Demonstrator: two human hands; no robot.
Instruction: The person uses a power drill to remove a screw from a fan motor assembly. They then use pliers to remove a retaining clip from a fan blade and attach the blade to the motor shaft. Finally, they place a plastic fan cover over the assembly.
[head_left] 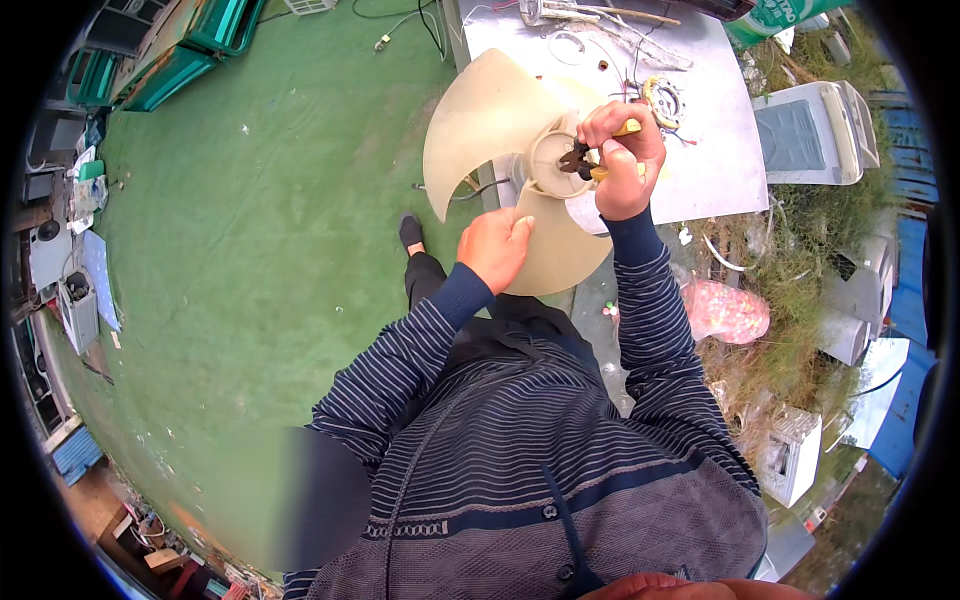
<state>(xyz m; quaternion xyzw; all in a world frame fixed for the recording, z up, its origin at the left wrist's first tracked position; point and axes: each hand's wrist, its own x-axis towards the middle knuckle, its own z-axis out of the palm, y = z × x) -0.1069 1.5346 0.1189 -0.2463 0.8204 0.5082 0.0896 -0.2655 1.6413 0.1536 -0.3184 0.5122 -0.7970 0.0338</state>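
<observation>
A cream plastic fan blade point(480, 115) with broad curved vanes is in front of me, partly over the edge of the pale table. My left hand point(496, 248) is closed on the rim of its near vane, thumb on top. In my right hand point(628, 155) is a pair of pliers point(574, 160) with yellow handles and dark jaws. The jaws are at the round hub point(550, 163) in the middle of the blade. Whether they grip anything there is too small to tell. Behind the hub, part of the grey mount is hidden by the blade.
On the table point(715, 150) lie a ring-shaped coil point(663, 102), loose wires and sticks. A white appliance casing point(812, 132) stands right of it, and a pink-filled plastic bag point(725, 311) lies on the grass. Green crates point(185, 60) are stacked at the far left of the green floor.
</observation>
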